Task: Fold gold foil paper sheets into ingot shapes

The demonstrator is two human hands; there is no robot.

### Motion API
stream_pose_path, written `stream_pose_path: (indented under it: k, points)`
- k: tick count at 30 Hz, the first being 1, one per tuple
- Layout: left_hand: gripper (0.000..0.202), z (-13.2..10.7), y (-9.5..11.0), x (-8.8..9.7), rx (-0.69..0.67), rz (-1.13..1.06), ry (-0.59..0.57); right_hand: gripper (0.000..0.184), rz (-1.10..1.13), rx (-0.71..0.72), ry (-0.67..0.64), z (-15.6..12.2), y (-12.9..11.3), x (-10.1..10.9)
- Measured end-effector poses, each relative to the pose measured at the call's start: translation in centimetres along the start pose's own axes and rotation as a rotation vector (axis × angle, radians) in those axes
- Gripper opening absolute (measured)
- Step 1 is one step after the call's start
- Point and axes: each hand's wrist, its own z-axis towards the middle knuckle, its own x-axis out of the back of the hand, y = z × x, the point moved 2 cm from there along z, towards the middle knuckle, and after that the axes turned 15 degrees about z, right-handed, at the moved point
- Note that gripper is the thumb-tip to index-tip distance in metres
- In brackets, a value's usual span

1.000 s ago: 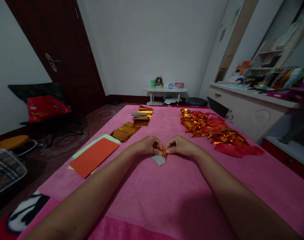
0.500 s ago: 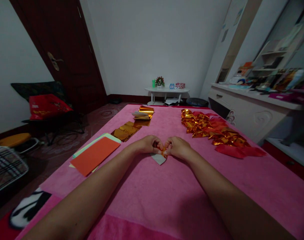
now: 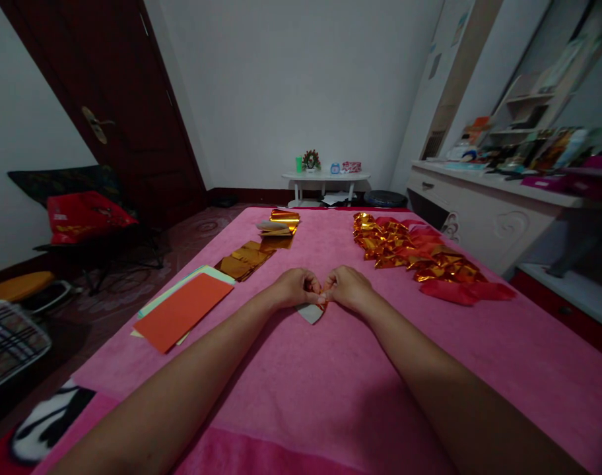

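Observation:
My left hand (image 3: 298,288) and my right hand (image 3: 346,287) meet over the middle of the pink cloth (image 3: 301,389). Between them, thumbs and fingers pinch a small piece of foil paper (image 3: 311,313); a grey pointed flap of it shows below the fingertips, with a bit of orange-gold at the pinch. The rest of the piece is hidden by the fingers. Left of my hands lie flat gold foil sheets (image 3: 245,260). To the right is a pile of crumpled-looking folded gold foil pieces (image 3: 385,241), with red folded pieces (image 3: 467,293) at its near end.
An orange paper sheet (image 3: 185,311) tops a stack of coloured paper at left. A gold foil roll (image 3: 285,220) sits near the far edge. Beyond are a small white table (image 3: 325,176), a cluttered dresser (image 3: 499,185) and a chair with a red bag (image 3: 88,216).
Both hands keep their pinch on the foil paper with small finger movements; less gold shows between them. The whole view has shifted slightly, so the surroundings appear a little further left.

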Motion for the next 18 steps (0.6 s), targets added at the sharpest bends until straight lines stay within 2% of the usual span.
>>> stream_pose_path:
  k: [4,9,11,14,18]
  points:
    - [0.029,0.0,-0.1,0.1,0.005,0.050,-0.003,0.014,0.054,0.036,-0.010,0.6,0.9,-0.2]
    - [0.024,0.2,-0.2,0.2,0.003,0.113,-0.004,0.027,0.330,0.085,-0.274,0.8,1.5,-0.2]
    - [0.022,0.2,-0.1,0.2,0.003,0.092,-0.016,0.033,0.275,0.084,-0.267,0.6,1.1,-0.1]
    - [0.022,0.2,0.0,0.3,0.016,0.055,-0.042,0.040,0.065,0.073,-0.185,0.1,0.2,0.2]
    - [0.024,0.2,0.0,0.3,0.021,0.050,-0.047,0.046,-0.073,0.058,-0.205,-0.4,-0.8,0.4]
